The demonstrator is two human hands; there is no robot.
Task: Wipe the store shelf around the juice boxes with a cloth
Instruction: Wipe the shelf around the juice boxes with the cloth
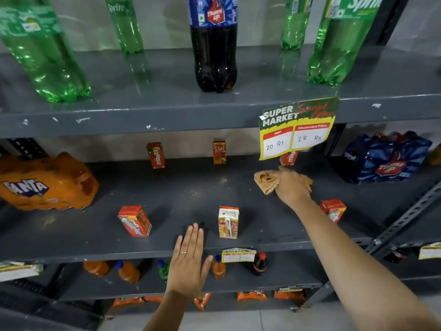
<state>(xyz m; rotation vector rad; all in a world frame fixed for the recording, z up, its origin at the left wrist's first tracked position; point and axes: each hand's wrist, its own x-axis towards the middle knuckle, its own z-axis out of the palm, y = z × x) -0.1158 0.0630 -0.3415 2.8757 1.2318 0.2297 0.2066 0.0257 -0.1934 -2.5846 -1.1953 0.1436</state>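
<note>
Nearest, the left hand (188, 261) lies flat and spread on the front lip of the grey shelf (71, 237), likely bracing the reach. Just beyond stand three juice boxes (228, 222), well apart. Further in, the right hand (290, 185) presses a bunched tan cloth (266, 180) onto dusty bare shelf between the rows, below a hanging price tag (297, 127).
</note>
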